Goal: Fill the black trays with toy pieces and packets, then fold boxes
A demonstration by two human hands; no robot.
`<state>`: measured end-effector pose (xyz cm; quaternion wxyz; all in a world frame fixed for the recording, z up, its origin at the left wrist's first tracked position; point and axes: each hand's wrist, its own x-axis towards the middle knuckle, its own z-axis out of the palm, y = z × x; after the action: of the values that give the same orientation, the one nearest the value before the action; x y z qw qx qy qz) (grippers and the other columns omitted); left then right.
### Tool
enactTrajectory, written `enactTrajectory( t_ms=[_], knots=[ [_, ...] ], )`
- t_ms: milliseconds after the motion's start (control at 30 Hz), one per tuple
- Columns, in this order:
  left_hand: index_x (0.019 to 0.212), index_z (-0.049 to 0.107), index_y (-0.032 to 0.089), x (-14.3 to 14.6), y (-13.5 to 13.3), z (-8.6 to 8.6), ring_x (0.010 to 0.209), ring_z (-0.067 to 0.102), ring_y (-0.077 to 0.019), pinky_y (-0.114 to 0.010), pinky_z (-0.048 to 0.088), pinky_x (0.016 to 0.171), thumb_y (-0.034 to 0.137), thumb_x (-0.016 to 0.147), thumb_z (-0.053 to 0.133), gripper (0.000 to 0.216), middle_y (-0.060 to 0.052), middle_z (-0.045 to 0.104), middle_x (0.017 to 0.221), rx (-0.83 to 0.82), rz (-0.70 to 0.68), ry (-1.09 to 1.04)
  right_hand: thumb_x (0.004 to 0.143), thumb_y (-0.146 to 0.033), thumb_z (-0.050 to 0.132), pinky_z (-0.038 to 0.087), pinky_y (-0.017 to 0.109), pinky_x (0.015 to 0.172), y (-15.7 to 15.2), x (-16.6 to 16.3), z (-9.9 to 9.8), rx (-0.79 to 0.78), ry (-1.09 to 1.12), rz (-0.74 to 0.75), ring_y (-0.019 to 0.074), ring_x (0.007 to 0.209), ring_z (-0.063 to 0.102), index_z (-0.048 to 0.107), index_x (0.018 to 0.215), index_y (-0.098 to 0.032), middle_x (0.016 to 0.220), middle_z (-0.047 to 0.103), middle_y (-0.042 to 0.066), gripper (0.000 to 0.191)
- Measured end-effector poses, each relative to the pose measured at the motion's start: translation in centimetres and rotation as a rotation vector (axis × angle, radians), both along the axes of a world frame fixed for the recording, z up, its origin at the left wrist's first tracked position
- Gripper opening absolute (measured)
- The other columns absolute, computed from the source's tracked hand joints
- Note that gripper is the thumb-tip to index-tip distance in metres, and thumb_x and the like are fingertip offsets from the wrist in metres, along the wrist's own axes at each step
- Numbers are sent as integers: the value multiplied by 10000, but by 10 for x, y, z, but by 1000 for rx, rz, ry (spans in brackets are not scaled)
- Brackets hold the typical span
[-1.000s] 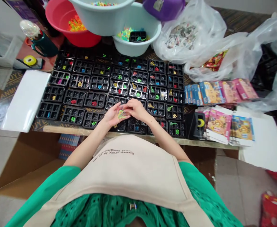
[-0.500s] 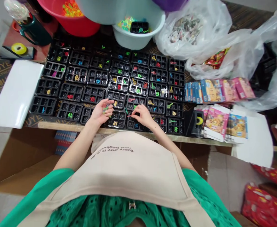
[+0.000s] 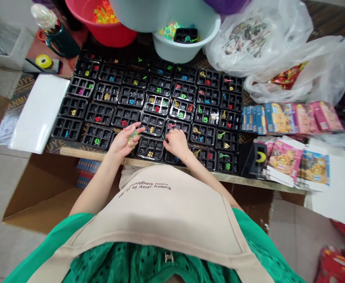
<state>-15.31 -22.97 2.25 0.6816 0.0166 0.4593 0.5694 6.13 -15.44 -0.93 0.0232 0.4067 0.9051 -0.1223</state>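
Observation:
My left hand is turned palm up above the front row of trays, its fingers curled around several small green and yellow plastic pieces. Close to it on the right, my right hand is lowered over a black compartment tray, hiding much of it. A small dark green plastic piece shows at its pinched fingertips. Just left of that hand lies a tray with a yellow piece in it. Behind the right hand, a pink piece sits in another tray.
Rows of black trays with small coloured pieces cover the table. Behind stand a red tub, a pale blue tub and plastic bags. White sheets lie left; printed boxes and a tape dispenser are right.
The view has shifted, so the table appears farther right. My right hand has moved left over the tray, to the dark green piece. The thin pink piece at its fingertips no longer shows.

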Motion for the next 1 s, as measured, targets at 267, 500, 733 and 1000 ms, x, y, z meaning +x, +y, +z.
enactTrajectory(
  t_ms=[267,500,733,1000],
  knots=[
    [958,668,113,3,-11,-17,400,398,-17,-106,222,334,105,805,645,155,-52,692,768,35,6,52,889,-177,528,306,354,742,-1,-1,9,-12,90,-67,228,834,545,735,775,-150,810,668,101,238],
    [1088,650,83,-14,-12,-9,776,688,-142,-210,555,644,87,803,484,330,-111,711,879,-25,160,-121,953,-209,535,320,341,748,-13,-44,-4,-119,243,234,212,857,531,747,830,-163,823,646,83,250],
    [1262,604,71,-15,-9,-12,1043,703,-211,-332,557,936,-20,687,461,600,-137,718,1056,14,80,-129,920,-337,622,422,335,810,-3,-62,1,-194,617,136,201,877,555,712,1081,-205,942,618,66,227],
    [1172,649,92,-15,19,-21,899,730,-189,-366,569,920,24,832,538,365,-118,743,1014,66,-64,-123,892,-172,585,422,336,797,33,-79,16,-312,649,158,179,808,538,712,826,-195,805,602,32,145]
  ],
)
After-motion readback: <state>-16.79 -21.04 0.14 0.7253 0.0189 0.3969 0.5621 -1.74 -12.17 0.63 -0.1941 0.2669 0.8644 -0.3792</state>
